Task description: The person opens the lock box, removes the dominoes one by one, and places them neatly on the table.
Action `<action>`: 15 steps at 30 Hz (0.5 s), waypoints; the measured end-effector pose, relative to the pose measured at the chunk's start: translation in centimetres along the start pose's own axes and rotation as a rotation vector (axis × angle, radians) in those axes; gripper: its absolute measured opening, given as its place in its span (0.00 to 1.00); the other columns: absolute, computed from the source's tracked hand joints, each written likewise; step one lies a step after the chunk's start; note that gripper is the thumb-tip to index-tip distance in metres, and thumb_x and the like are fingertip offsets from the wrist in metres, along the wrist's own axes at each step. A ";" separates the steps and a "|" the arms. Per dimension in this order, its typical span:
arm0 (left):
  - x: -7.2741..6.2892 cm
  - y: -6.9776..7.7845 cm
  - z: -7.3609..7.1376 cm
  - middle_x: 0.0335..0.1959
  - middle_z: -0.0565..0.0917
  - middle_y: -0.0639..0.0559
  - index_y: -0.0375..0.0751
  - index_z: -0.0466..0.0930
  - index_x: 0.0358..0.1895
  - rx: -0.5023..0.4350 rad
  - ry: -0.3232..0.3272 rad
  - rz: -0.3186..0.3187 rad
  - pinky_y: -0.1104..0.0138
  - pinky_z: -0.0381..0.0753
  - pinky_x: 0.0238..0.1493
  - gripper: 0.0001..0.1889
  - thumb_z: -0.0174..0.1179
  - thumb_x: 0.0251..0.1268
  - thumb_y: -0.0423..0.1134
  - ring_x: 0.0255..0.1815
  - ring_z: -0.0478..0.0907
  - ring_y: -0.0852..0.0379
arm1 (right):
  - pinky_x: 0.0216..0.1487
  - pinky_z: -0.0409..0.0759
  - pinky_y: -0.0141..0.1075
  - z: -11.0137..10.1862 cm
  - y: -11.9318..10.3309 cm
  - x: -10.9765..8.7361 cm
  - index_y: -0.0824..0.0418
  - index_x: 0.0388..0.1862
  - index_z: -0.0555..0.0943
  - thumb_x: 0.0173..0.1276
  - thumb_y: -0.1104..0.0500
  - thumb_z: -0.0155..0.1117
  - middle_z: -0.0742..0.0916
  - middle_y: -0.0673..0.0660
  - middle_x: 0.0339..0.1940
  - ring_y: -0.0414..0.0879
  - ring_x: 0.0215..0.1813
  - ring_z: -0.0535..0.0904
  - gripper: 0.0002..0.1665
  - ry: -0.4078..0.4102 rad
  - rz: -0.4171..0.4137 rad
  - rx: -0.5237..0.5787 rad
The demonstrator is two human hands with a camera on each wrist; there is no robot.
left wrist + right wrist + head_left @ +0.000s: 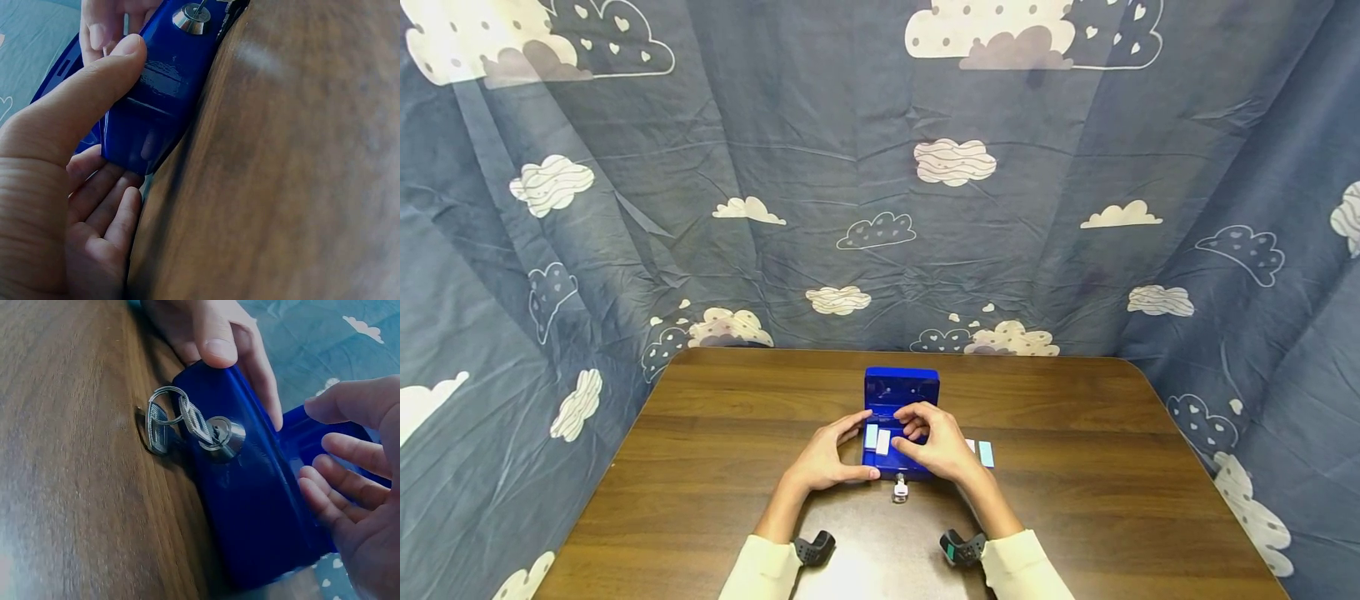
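A blue metal cash box (901,462) stands on the table with its lid (902,372) raised at the back. My left hand (822,460) grips its left side, the thumb on the front corner and the fingers along the side. Inside, at the left, lie a light blue piece (871,437) and a white piece (883,442), both small and flat. Over the box's right part hovers my right hand (943,447), fingers loosely bent, with nothing seen between them. Keys on a ring (167,406) hang from the round front lock (232,434).
Right of the box, partly behind my right hand, a white piece (971,445) and a light blue piece (987,454) lie on the wooden table (737,417). A cloud-patterned curtain (805,250) hangs behind the table and along both sides.
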State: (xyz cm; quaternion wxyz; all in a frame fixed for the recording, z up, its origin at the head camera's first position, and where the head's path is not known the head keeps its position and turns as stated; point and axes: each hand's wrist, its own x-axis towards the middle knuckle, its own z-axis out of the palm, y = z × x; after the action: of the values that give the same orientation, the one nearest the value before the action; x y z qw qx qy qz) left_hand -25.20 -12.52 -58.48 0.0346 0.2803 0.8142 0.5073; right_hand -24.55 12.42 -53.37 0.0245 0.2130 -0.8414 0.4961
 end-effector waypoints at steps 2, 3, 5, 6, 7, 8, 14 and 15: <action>0.0 0.1 0.0 0.75 0.72 0.40 0.39 0.66 0.77 -0.002 -0.002 -0.001 0.56 0.73 0.77 0.51 0.83 0.49 0.46 0.74 0.73 0.43 | 0.46 0.91 0.47 0.3 0.1 0.1 0.70 0.52 0.83 0.59 0.64 0.78 0.87 0.67 0.45 0.57 0.43 0.85 0.23 -0.013 0.011 -0.009; 0.0 0.1 0.0 0.75 0.72 0.40 0.39 0.66 0.77 -0.004 -0.003 -0.001 0.56 0.73 0.77 0.51 0.83 0.49 0.46 0.74 0.73 0.43 | 0.46 0.91 0.48 0.4 0.1 0.2 0.70 0.52 0.83 0.59 0.63 0.78 0.87 0.67 0.45 0.58 0.43 0.85 0.23 -0.017 0.013 -0.011; 0.0 0.1 0.1 0.75 0.72 0.40 0.39 0.65 0.77 -0.006 -0.003 0.000 0.56 0.73 0.77 0.51 0.83 0.49 0.45 0.74 0.73 0.43 | 0.44 0.91 0.48 0.5 0.1 0.2 0.70 0.52 0.83 0.58 0.63 0.78 0.86 0.66 0.44 0.58 0.42 0.85 0.23 -0.022 0.007 -0.025; 0.0 0.1 0.0 0.75 0.72 0.40 0.39 0.65 0.77 -0.004 -0.004 -0.001 0.56 0.73 0.77 0.51 0.83 0.49 0.45 0.74 0.73 0.43 | 0.44 0.91 0.47 0.6 0.1 0.3 0.70 0.51 0.83 0.58 0.63 0.78 0.86 0.65 0.43 0.58 0.41 0.85 0.23 -0.022 0.000 -0.035; 0.0 0.1 0.0 0.75 0.72 0.40 0.39 0.65 0.77 -0.002 -0.004 0.000 0.56 0.73 0.77 0.51 0.83 0.49 0.45 0.74 0.73 0.43 | 0.43 0.91 0.46 0.6 0.2 0.3 0.70 0.51 0.83 0.58 0.62 0.79 0.86 0.65 0.43 0.58 0.41 0.85 0.23 -0.023 -0.002 -0.050; 0.0 0.0 0.0 0.75 0.72 0.40 0.39 0.65 0.77 -0.002 -0.004 0.000 0.56 0.73 0.77 0.51 0.83 0.49 0.45 0.74 0.73 0.43 | 0.42 0.91 0.44 0.7 0.2 0.4 0.69 0.51 0.83 0.57 0.62 0.79 0.86 0.64 0.42 0.57 0.40 0.85 0.23 -0.022 -0.004 -0.066; 0.1 0.0 0.0 0.76 0.71 0.41 0.39 0.65 0.77 0.002 -0.003 -0.003 0.56 0.72 0.77 0.51 0.82 0.49 0.45 0.74 0.73 0.43 | 0.36 0.86 0.30 1.2 0.4 0.6 0.68 0.49 0.84 0.55 0.60 0.80 0.86 0.61 0.38 0.53 0.36 0.84 0.24 -0.025 -0.034 -0.177; 0.0 -0.1 0.0 0.76 0.71 0.41 0.39 0.65 0.77 0.003 -0.004 -0.004 0.56 0.72 0.77 0.51 0.82 0.49 0.45 0.74 0.73 0.43 | 0.35 0.85 0.29 1.3 0.4 0.7 0.68 0.49 0.85 0.55 0.59 0.81 0.86 0.61 0.37 0.52 0.35 0.84 0.24 -0.027 -0.040 -0.199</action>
State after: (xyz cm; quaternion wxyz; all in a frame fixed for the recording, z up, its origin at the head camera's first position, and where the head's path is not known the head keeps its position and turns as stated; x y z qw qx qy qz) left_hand -25.25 -12.51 -58.52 0.0366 0.2797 0.8154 0.5055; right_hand -25.08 11.25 -54.23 0.0440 0.2328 -0.8823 0.4068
